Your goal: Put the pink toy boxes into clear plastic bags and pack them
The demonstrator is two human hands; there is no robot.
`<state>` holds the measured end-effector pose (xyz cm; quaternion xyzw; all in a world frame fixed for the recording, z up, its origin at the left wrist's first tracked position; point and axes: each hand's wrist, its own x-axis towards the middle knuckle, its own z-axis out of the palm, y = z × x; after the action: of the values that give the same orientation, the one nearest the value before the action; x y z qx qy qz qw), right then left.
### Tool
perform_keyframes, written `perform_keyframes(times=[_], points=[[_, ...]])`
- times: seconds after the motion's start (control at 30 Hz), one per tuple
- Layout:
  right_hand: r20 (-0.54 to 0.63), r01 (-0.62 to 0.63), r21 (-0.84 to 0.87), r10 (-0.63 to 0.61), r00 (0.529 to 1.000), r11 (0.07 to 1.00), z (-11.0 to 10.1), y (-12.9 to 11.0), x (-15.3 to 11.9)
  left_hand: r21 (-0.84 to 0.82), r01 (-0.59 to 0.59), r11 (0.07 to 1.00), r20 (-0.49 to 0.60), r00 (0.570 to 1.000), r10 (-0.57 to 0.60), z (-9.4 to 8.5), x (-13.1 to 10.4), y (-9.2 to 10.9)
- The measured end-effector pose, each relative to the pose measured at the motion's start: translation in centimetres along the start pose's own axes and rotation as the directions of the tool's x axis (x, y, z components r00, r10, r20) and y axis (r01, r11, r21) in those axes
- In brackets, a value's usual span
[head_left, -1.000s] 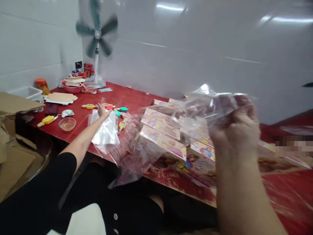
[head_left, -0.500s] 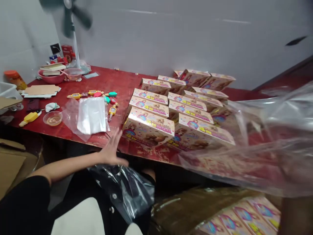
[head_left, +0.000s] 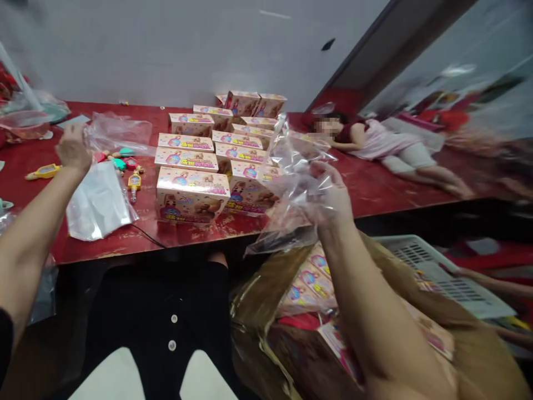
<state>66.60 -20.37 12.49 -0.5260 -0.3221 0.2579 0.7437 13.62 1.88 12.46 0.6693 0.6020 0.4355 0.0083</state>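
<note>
My right hand [head_left: 333,194] grips a crumpled clear plastic bag [head_left: 287,189] in front of the printed boxes. My left hand [head_left: 75,147], closed and slightly blurred, is raised over the left of the table, with another clear plastic bag [head_left: 122,133] trailing rightward from it. Below that hand lies a stack of flat clear bags [head_left: 97,200]. Small toys with yellow and green parts, one a yellow toy [head_left: 134,183], lie beside the stack. Rows of printed boxes [head_left: 194,191] stand in the middle of the red table [head_left: 137,241].
At my lower right, a large brown carton [head_left: 258,300] holds more printed boxes. Beyond it is a pale plastic basket [head_left: 441,272], with a person's arm near it. Another person [head_left: 375,139] lies on the table at the right. A thin black cable [head_left: 150,236] crosses the table's front edge.
My view has swung right. My left hand has gone from spread near the table edge to closed, with a clear bag at it. The bag in my right hand now hangs crumpled near the boxes.
</note>
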Motion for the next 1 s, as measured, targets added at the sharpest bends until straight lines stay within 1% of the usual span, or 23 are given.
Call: perform_keyframes(times=[0.03, 0.07, 0.1, 0.13, 0.2, 0.23, 0.27, 0.3, 0.33, 0.37, 0.4, 0.47, 0.53, 0.57, 0.6, 0.67, 0.7, 0.73, 0.77, 0.83, 0.9, 0.93, 1.0], points=[[-0.011, -0.019, -0.014, 0.019, 1.000, 1.000, -0.1, 0.6, -0.3, -0.006, 0.110, 0.994, 0.040, 0.993, -0.109, 1.1, 1.4, 0.0], [0.002, -0.039, -0.042, 0.039, 0.999, 0.998, -0.2, 1.3, -0.7, -0.014, 0.159, 0.987, 0.060, 0.986, -0.158, 2.2, 1.8, 0.1], [0.037, -0.063, -0.079, 0.066, 0.997, 0.995, -0.2, 2.0, -1.0, -0.027, 0.164, 0.986, 0.054, 0.985, -0.162, 3.2, 1.5, 0.5], [0.083, -0.098, -0.122, 0.108, 0.991, 0.988, -0.1, 2.7, -1.2, -0.045, 0.128, 0.991, 0.028, 0.992, -0.127, 4.1, 0.7, 1.2], [0.198, -0.179, -0.217, 0.223, 0.955, 0.960, 0.8, 4.3, -1.4, -0.138, 0.022, 0.990, 0.004, 1.000, -0.022, 6.3, -1.9, 3.2], [0.248, -0.212, -0.262, 0.278, 0.928, 0.942, 1.6, 5.1, -1.6, -0.181, 0.001, 0.983, 0.033, 0.999, 0.005, 7.4, -3.5, 4.6], [0.286, -0.236, -0.296, 0.322, 0.902, 0.926, 2.6, 6.0, -1.9, -0.281, 0.049, 0.958, 0.144, 0.990, -0.009, 8.4, -5.1, 5.9], [0.313, -0.254, -0.315, 0.353, 0.882, 0.915, 3.7, 6.9, -2.3, -0.344, 0.124, 0.931, 0.277, 0.961, -0.026, 9.2, -6.8, 7.2], [0.331, -0.266, -0.321, 0.371, 0.867, 0.909, 4.8, 7.7, -2.8, -0.394, 0.167, 0.904, 0.378, 0.926, -0.006, 9.7, -8.4, 8.3], [0.343, -0.277, -0.317, 0.382, 0.858, 0.907, 5.8, 8.4, -3.4, -0.435, 0.191, 0.880, 0.445, 0.895, 0.026, 10.0, -9.9, 9.1], [0.356, -0.286, -0.315, 0.392, 0.849, 0.905, 6.6, 8.9, -4.0, -0.461, 0.193, 0.866, 0.476, 0.877, 0.058, 9.9, -11.3, 9.7], [0.389, -0.304, -0.324, 0.419, 0.820, 0.896, 7.3, 9.3, -4.9, -0.495, 0.161, 0.854, 0.477, 0.872, 0.112, 9.2, -13.4, 9.8], [0.418, -0.325, -0.353, 0.459, 0.784, 0.877, 6.9, 8.6, -5.2, -0.483, 0.154, 0.862, 0.484, 0.868, 0.116, 7.8, -14.3, 9.3], [0.426, -0.325, -0.376, 0.473, 0.771, 0.868, 6.3, 7.8, -5.0, -0.467, 0.146, 0.872, 0.473, 0.874, 0.108, 7.0, -14.5, 9.2], [0.427, -0.304, -0.403, 0.472, 0.772, 0.863, 5.6, 6.7, -4.7, -0.454, 0.118, 0.883, 0.438, 0.893, 0.106, 6.2, -14.5, 9.3], [0.426, -0.214, -0.437, 0.411, 0.806, 0.874, 4.1, 4.2, -4.2, -0.466, 0.014, 0.885, 0.303, 0.942, 0.145, 4.6, -14.4, 10.3], [0.433, -0.155, -0.439, 0.359, 0.827, 0.885, 3.5, 2.8, -4.1, -0.505, -0.043, 0.862, 0.235, 0.954, 0.186, 3.8, -14.4, 11.4], [0.446, -0.099, -0.431, 0.307, 0.841, 0.897, 3.1, 1.4, -4.3, -0.567, -0.085, 0.819, 0.198, 0.951, 0.236, 3.2, -14.6, 12.8], [0.463, -0.056, -0.412, 0.262, 0.847, 0.909, 2.9, 0.0, -4.7, -0.643, -0.095, 0.760, 0.200, 0.937, 0.286, 2.8, -15.1, 14.4], [0.502, -0.020, -0.359, 0.211, 0.839, 0.933, 3.2, -2.2, -6.5, -0.773, -0.013, 0.635, 0.286, 0.885, 0.366, 2.6, -16.7, 18.1], [0.537, 0.000, -0.312, 0.176, 0.825, 0.950, 3.9, -3.8, -8.8, -0.828, 0.150, 0.540, 0.417, 0.809, 0.414, 3.4, -18.8, 21.3], [0.539, 0.012, -0.290, 0.153, 0.828, 0.957, 4.2, -4.3, -10.0, -0.830, 0.252, 0.498, 0.489, 0.759, 0.430, 4.0, -19.9, 22.5], [0.485, 0.052, -0.246, 0.076, 0.871, 0.968, 4.1, -4.9, -11.7, -0.793, 0.454, 0.407, 0.606, 0.664, 0.439, 5.3, -21.6, 23.5]])
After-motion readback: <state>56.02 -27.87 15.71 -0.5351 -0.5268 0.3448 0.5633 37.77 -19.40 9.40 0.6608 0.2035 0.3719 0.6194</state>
